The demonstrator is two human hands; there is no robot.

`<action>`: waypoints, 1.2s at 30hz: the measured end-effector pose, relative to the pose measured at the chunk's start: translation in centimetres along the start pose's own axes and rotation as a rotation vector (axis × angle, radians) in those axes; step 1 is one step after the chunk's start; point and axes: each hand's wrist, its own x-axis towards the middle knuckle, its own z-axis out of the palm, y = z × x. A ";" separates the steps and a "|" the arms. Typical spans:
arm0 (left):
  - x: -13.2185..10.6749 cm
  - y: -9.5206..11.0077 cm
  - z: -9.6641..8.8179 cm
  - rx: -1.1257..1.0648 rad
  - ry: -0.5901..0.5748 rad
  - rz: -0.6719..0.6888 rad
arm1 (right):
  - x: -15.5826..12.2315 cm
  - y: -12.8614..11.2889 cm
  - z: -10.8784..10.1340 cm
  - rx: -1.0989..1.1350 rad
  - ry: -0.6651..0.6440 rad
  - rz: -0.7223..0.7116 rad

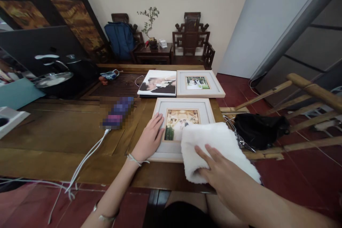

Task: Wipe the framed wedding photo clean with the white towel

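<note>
A light wooden picture frame [207, 106] lies flat near the front edge of the table, with a wedding photo set in a pale mat. On its left side rests my left hand [150, 136], fingers stretched out along the rim. A fluffy white towel [213, 133] covers the frame's lower right part and hangs past the table edge. My right hand [220, 167] grips the towel, with some fingers laid over the top of the cloth. Behind are a second framed photo [219, 87] and a wedding photo album [157, 91], side by side.
A phone [117, 113], blurred out, lies left of the frame on the wooden table [77, 128], with a white cable [89, 156] running off the front edge. A lidded pot [55, 80] stands at the left. To the right, a black bag [262, 130] sits on a bamboo chair [310, 91].
</note>
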 end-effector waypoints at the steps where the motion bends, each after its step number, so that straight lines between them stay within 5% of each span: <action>1: 0.0 0.0 0.0 0.007 -0.005 0.004 | 0.0 0.0 0.2 0.017 -0.001 0.012; 4: 0.0 0.0 0.0 0.017 -0.013 0.014 | 1.4 1.8 0.8 0.048 0.037 0.112; 12: 0.0 0.1 -0.2 -0.006 -0.016 -0.003 | 9.1 11.7 1.4 -0.146 0.185 0.221; 16: 0.0 0.1 -0.1 -0.028 -0.001 -0.014 | 8.6 10.8 1.2 -0.229 0.156 0.154; 26: -0.1 0.1 0.1 -0.014 0.018 -0.002 | -0.5 -0.3 -0.4 0.022 0.044 -0.030; 29: -0.1 0.1 0.1 -0.006 0.004 0.002 | 0.8 0.8 0.0 0.049 0.052 0.056; 36: -0.1 -0.1 0.0 -0.008 -0.011 0.022 | 8.1 10.0 0.9 -0.020 0.172 0.205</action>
